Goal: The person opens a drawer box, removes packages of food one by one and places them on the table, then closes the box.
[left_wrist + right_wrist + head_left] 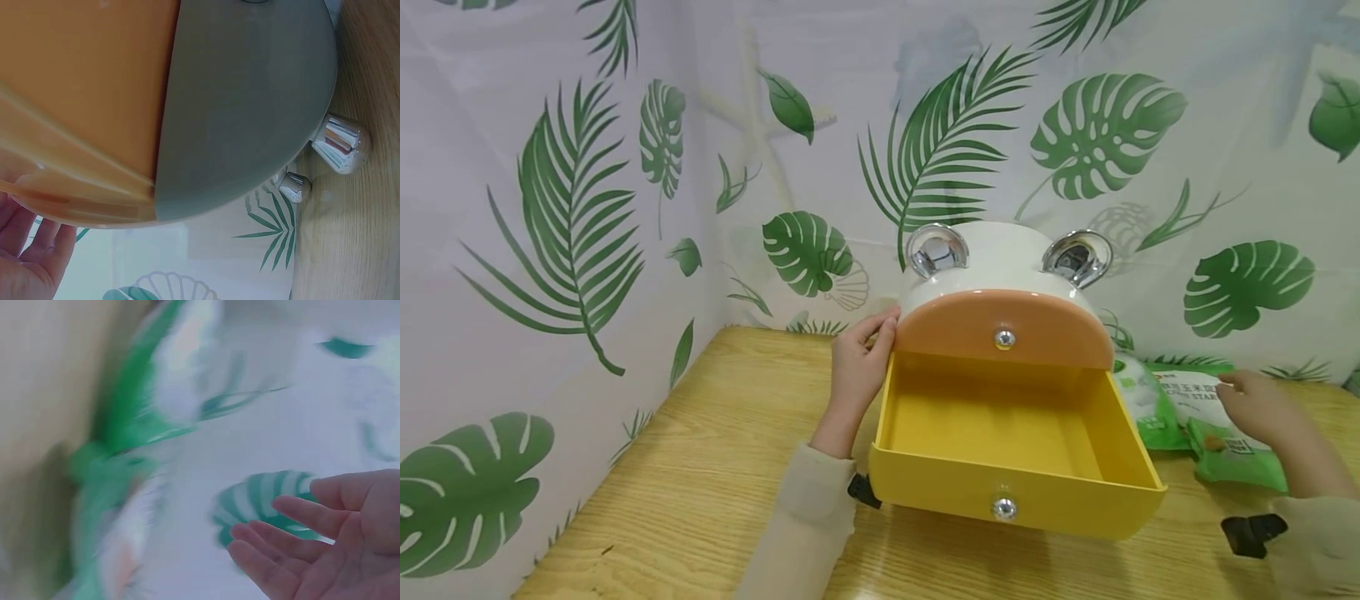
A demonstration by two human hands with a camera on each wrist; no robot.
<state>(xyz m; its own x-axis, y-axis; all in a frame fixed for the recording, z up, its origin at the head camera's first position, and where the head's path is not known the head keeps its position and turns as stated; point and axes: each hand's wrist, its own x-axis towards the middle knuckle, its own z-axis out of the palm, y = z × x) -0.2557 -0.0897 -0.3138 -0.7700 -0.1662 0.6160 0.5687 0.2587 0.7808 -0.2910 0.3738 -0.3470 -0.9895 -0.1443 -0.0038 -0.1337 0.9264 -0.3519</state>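
A storage box [1006, 329] shaped like an animal's head, with a white top, silver-rimmed eyes and an orange upper drawer front, stands against the wall. Its yellow lower drawer [1018, 507] is pulled out, and the inside is bare. My left hand [859, 367] touches the box's left side, fingers fairly straight; the left wrist view shows its fingertips by the orange part's edge. To the right, my right hand [1262, 408] is over the green and white bags [1236, 462]. Its fingers are spread and loosely bent in the right wrist view, with nothing between them.
The wooden table [715, 467] meets a leaf-printed cloth wall [820, 183] at the back and left. Another green and white bag [1150, 408] lies tight beside the box. Silver cone-shaped feet [340, 147] show under the box in the left wrist view.
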